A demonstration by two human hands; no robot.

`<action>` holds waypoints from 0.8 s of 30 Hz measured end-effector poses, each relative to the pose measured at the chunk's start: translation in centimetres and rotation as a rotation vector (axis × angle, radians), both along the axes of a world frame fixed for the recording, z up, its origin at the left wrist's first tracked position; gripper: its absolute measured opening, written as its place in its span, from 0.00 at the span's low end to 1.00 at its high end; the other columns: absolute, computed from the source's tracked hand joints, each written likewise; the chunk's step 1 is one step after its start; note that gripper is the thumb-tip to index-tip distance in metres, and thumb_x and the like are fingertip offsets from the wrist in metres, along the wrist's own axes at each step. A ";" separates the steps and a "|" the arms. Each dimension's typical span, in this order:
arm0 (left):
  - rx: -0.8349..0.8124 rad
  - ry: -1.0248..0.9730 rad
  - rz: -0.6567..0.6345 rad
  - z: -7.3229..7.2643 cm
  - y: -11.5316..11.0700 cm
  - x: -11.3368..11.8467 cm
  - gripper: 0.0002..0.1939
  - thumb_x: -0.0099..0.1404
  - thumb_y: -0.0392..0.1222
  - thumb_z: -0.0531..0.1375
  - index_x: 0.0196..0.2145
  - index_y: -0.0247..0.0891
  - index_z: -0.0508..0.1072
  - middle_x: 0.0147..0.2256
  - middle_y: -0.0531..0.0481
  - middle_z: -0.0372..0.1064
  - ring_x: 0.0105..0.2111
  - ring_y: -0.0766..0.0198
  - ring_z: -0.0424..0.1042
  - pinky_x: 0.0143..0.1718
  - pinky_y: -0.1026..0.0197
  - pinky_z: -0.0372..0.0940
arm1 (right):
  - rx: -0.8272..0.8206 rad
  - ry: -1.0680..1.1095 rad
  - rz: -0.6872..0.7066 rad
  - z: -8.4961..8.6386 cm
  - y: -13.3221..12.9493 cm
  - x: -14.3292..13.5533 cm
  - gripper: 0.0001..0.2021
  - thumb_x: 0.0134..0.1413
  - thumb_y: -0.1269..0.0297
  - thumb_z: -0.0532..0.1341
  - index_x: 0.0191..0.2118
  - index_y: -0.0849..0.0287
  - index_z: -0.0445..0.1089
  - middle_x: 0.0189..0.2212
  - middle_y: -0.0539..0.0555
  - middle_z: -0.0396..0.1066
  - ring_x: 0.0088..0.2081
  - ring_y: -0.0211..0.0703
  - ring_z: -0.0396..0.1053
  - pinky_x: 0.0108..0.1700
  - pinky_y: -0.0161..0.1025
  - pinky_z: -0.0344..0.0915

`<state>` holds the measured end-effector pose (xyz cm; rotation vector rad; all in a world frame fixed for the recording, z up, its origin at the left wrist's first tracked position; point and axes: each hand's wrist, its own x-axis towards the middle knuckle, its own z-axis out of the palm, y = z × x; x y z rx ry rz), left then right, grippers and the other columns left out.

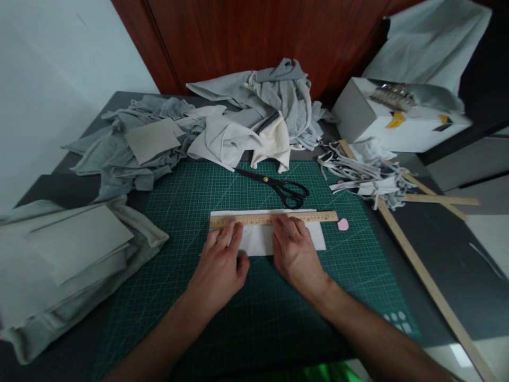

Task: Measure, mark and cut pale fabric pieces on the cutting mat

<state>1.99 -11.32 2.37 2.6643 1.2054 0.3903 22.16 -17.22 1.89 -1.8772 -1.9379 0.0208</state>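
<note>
A short wooden ruler [258,219] lies across the upper part of a white rectangular piece [258,241] on the green cutting mat [178,196]. My left hand [220,262] rests with its fingertips on the ruler's left part, thumb apart over the white piece. Near the ruler's middle, my right hand [296,249] presses with bent fingers; what is under its fingertips is hidden. Black scissors [274,183] lie above the ruler, handles to the right. A small pink piece [342,224] sits just beyond the ruler's right end.
Grey and cream cloth [274,101] is heaped along the back. More cloth with flat pale sheets [79,239] lies at left. At right are a bundle of strips [369,175], long wooden sticks [429,286] and a white box [369,111].
</note>
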 end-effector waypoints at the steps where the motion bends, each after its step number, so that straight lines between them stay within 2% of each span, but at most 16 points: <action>1: 0.002 0.001 0.001 0.0 0.0 0.0 0.27 0.70 0.40 0.55 0.65 0.31 0.67 0.65 0.35 0.64 0.60 0.42 0.65 0.62 0.39 0.67 | -0.004 -0.002 -0.001 0.0 0.0 0.0 0.24 0.62 0.76 0.54 0.63 0.65 0.68 0.60 0.68 0.69 0.56 0.63 0.63 0.53 0.60 0.70; 12: -0.080 0.021 0.022 0.7 -0.4 0.3 0.29 0.69 0.38 0.56 0.66 0.31 0.64 0.68 0.34 0.61 0.63 0.42 0.63 0.65 0.40 0.64 | 0.017 -0.005 0.032 -0.5 -0.3 0.2 0.25 0.62 0.76 0.55 0.64 0.67 0.68 0.62 0.69 0.68 0.57 0.64 0.63 0.55 0.61 0.69; 17: -0.104 0.041 0.027 0.9 -0.5 0.3 0.29 0.69 0.38 0.56 0.65 0.27 0.64 0.68 0.33 0.60 0.63 0.42 0.63 0.66 0.41 0.64 | 0.019 -0.007 0.040 -0.4 -0.3 0.2 0.25 0.62 0.76 0.54 0.63 0.68 0.68 0.61 0.69 0.68 0.57 0.64 0.63 0.53 0.61 0.69; 24: -0.105 0.013 0.032 0.8 -0.5 0.4 0.29 0.68 0.37 0.56 0.66 0.32 0.63 0.68 0.35 0.60 0.63 0.42 0.63 0.64 0.39 0.64 | 0.016 -0.008 0.047 -0.2 -0.2 0.2 0.23 0.61 0.76 0.54 0.61 0.68 0.69 0.60 0.68 0.69 0.56 0.63 0.63 0.52 0.60 0.68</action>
